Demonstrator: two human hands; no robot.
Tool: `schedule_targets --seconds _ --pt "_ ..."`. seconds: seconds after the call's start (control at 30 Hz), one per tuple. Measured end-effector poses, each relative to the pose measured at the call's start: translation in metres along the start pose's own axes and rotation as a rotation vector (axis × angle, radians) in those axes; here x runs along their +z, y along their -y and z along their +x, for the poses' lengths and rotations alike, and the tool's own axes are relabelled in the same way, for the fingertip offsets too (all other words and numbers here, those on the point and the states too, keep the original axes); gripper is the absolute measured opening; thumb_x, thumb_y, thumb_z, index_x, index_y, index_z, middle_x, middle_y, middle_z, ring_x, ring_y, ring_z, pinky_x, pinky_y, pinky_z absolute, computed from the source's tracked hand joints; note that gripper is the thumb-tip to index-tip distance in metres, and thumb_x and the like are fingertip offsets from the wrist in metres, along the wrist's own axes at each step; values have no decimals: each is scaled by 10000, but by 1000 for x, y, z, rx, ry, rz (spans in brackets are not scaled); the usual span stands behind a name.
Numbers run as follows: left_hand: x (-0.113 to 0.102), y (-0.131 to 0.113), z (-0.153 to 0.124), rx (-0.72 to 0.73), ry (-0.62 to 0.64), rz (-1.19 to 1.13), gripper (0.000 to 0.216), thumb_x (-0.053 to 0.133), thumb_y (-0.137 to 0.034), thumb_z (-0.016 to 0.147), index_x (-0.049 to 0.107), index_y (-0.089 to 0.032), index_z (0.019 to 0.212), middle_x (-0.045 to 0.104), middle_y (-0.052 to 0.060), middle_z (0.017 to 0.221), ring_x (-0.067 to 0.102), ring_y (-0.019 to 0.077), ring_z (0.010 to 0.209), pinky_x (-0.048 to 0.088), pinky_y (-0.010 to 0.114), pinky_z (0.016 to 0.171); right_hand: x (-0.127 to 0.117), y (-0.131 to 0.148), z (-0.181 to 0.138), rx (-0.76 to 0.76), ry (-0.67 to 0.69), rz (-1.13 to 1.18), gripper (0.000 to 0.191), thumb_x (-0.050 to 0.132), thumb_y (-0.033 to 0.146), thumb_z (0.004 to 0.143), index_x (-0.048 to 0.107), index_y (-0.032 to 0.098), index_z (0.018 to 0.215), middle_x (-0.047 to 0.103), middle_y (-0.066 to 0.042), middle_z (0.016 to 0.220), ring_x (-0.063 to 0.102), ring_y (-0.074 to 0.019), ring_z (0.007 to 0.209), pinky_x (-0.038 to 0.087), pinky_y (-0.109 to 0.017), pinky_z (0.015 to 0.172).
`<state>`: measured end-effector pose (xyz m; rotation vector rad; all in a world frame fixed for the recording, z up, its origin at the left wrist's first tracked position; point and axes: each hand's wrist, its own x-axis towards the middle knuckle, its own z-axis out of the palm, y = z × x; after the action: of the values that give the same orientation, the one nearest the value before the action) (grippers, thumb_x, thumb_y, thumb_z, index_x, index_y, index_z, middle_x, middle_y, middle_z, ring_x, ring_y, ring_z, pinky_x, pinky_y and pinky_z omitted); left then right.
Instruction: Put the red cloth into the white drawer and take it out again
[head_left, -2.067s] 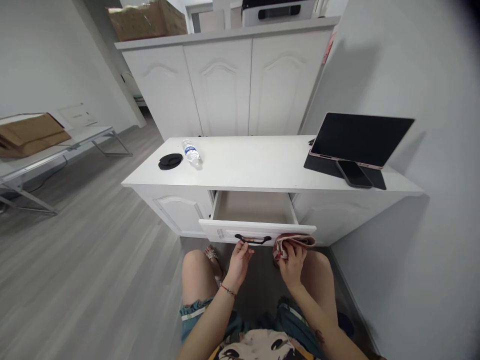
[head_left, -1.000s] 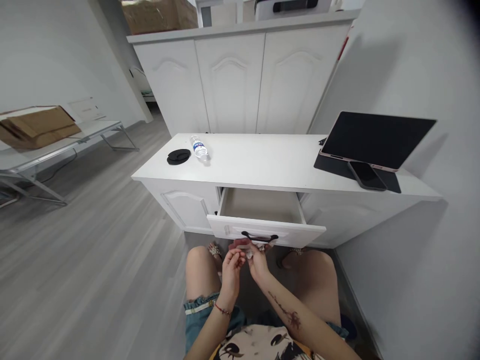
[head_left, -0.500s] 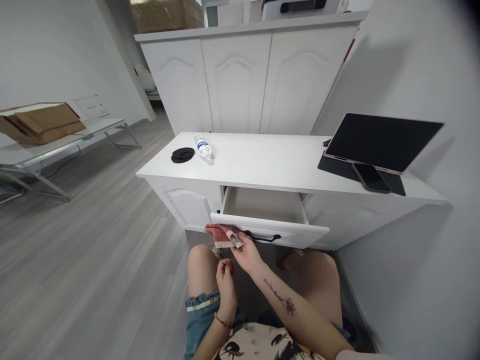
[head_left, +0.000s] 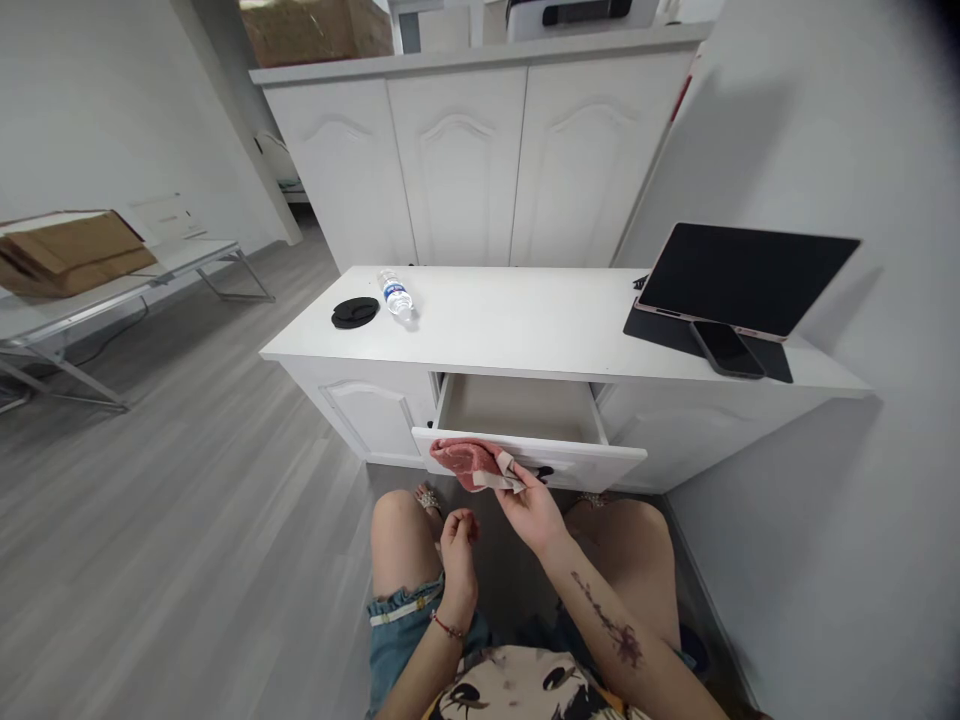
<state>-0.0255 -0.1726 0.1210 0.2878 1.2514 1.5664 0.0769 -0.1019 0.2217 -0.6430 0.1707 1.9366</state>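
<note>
White cabinet, drawer extended | right hand pinches cloth edgewise, leaving bulk free | left hand curled closed

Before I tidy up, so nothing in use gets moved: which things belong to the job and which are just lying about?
Job in hand:
red-and-beige fabric cloth, in the right hand
open white drawer with a black handle, behind the cloth

Lying about:
clear plastic bottle with blue label
flat round black object
thin black-screened device
black rectangular phone
brown cardboard box
</note>
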Motion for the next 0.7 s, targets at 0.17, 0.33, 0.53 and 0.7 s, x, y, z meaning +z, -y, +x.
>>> schedule_targets --seconds 0.17,0.33,0.53,0.7 --pt "21 -3 6 -73 22 -17 165 746 -274 614 640 -193 711 644 34 756 586 158 713 444 277 686 -16 24 -12 -80 25 -38 242 438 141 893 632 162 1038 735 -58 1014 657 -139 1023 577 -283 865" --pt "45 -9 13 -89 65 7 155 719 -243 629 647 -195 758 665 43 802 601 169 759 438 281 712 -32 48 -20 -185 -59 -25 232 454 104 869 651 161 975 746 -48 952 682 -136 948 578 -278 862" --pt "68 -15 17 -165 138 -41 213 737 -314 630 614 -186 747 662 29 747 605 155 694 442 283 704 -58 76 -21 -380 -51 -45 244 471 89 851 670 198 939 743 -2 916 694 -120 847 601 -261 786" --pt "77 -15 16 -194 156 -36 234 740 -308 605 556 -183 676 608 -4 642 584 124 612 434 256 658 -74 101 -26 -358 40 16 258 489 67 844 673 219 941 743 -5 901 696 -120 835 599 -240 748"
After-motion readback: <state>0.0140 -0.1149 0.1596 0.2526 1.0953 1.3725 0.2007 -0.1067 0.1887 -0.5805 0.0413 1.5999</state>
